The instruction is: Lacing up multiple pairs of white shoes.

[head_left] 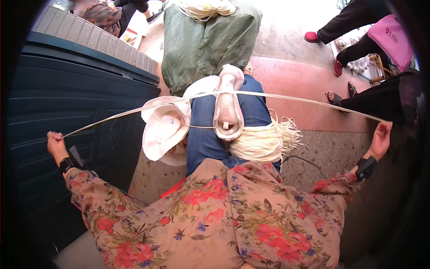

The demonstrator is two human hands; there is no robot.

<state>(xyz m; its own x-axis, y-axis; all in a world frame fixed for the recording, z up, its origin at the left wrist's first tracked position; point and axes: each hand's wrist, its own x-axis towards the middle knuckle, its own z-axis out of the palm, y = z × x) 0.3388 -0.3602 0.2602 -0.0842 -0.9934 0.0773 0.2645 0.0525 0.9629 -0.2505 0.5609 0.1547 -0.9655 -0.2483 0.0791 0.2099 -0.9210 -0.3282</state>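
Over at the person's left stands a big dark blue panelled surface (85,98), and nearly as much of my view goes to the seated person's floral shirt (201,215), tan with red and blue blossoms. Past the knees slumps a bulging green sack (197,49) with pale strands on top. Below the shirt come the blue jeans (201,116), and near the right thigh lies a thick bundle of cream laces (255,148), its loose ends fanned outward. Beside the left leg there's a rounded white piece (152,145) whose kind I can't make out. A pale shoe (229,110) sits on the lap, between the thighs, opening toward the person. The two arms are flung wide: the left hand (56,144) has its fingers closed on one end of a flat cream lace (295,98), and the right hand (381,138) pinches the other end. That lace stretches across the shoe; whether it's threaded through, I can't tell.
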